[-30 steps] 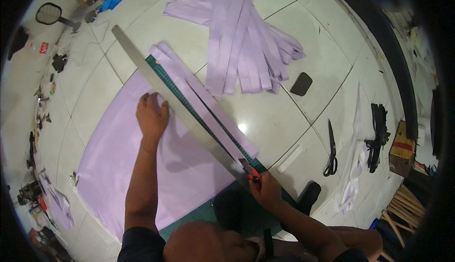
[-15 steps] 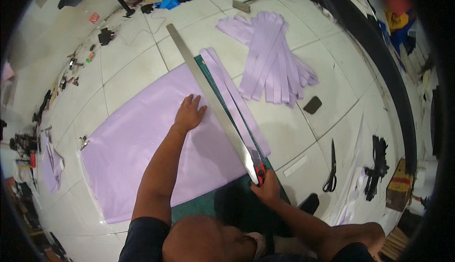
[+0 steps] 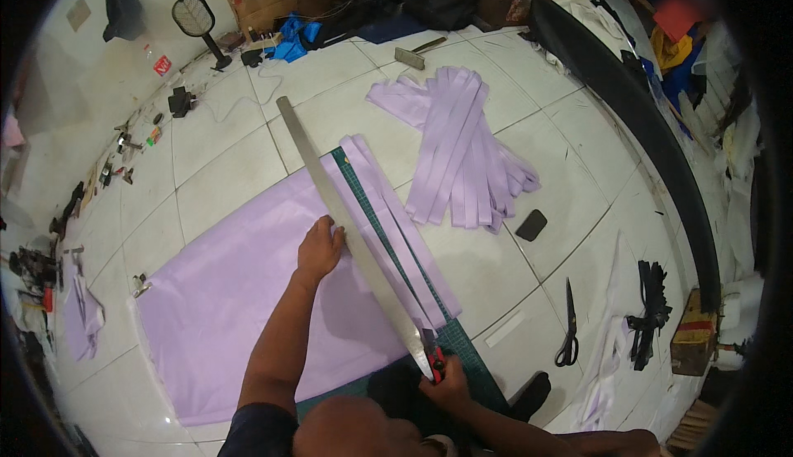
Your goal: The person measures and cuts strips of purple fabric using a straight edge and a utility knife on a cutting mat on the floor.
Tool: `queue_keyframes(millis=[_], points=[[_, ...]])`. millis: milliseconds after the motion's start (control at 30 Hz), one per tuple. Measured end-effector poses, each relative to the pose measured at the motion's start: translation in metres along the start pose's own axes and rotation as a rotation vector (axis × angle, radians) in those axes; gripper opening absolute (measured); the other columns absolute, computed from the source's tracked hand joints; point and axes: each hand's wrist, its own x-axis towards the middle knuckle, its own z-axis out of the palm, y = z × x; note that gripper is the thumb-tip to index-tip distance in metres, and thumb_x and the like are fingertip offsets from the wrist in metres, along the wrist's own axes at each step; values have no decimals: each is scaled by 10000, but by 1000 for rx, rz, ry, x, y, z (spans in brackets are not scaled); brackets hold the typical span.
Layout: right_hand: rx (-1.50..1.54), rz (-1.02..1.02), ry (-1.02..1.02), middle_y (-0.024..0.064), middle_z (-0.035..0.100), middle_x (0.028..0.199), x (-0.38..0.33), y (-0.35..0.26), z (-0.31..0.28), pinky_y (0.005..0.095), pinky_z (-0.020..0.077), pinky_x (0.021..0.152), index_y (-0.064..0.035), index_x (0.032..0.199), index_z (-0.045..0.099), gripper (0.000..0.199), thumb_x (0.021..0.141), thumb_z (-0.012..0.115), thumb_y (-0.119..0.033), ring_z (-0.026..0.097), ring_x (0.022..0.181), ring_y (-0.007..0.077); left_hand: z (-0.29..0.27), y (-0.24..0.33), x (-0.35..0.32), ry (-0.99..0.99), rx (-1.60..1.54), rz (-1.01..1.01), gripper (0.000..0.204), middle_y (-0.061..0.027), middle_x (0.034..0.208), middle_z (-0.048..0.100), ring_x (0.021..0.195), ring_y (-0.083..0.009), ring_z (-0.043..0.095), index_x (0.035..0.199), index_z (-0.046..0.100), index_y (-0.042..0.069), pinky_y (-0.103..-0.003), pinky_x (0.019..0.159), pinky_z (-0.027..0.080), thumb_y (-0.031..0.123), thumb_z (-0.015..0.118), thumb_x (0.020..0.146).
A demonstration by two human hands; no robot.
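Observation:
A large piece of lavender cloth (image 3: pixel 239 292) lies on a green cutting mat (image 3: pixel 475 362) on the floor. Across its right part runs a long metal ruler (image 3: pixel 347 224), slanting from upper left to lower right. My left hand (image 3: pixel 320 246) has its fingers curled at the ruler's left edge, about midway along. By the ruler's near end, my right hand (image 3: pixel 446 384) is closed on a red utility knife (image 3: pixel 439 364), its fingers partly hidden. Right of the ruler, narrow lavender strips (image 3: pixel 405 230) lie on the mat, with a green gap between them and the cloth.
Further right are a pile of lavender strips (image 3: pixel 454 151), a dark flat block (image 3: pixel 531 225), black scissors (image 3: pixel 568 325) and a bundle of black strips (image 3: pixel 650 315). A clip (image 3: pixel 141 283) sits at the cloth's left corner. A brush-like tool (image 3: pixel 410 58) lies at the back.
My left hand has gone from lying flat on the cloth to gripping the ruler's edge. The ruler has shifted left over the cloth. My view has tilted upward.

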Motion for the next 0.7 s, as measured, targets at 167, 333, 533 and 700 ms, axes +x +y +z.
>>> queue_keyframes(millis=[167,333,533,700], points=[[89,145,19,152,519,873,0,-14,6,436,485,706,-16,996,485,506,674,845,-166,575,827,336,-5,-4,-4,-22,62,11,419,-204,1275,588,1160,-402,574,1249,536,14,-483,962,486,330,542,974],[-49,72,106,164,532,891,6,-16,23,489,431,733,-23,949,502,473,679,837,-221,564,835,376,-2,-19,1,-22,165,157,716,-191,1329,548,1225,-374,531,1416,480,55,-463,987,492,476,663,867],[-236,-26,199,155,546,845,17,-14,19,474,421,681,-31,932,518,501,651,889,-218,559,775,378,-30,12,11,-242,310,40,977,-156,1404,482,1268,-340,496,1455,456,63,-470,967,506,590,784,700],[-30,105,187,162,595,822,38,-22,-8,454,467,658,-21,937,558,400,852,766,-352,616,749,347,-34,12,14,-232,403,52,1088,-164,1475,426,1286,-368,478,1471,414,61,-486,972,506,578,849,619]])
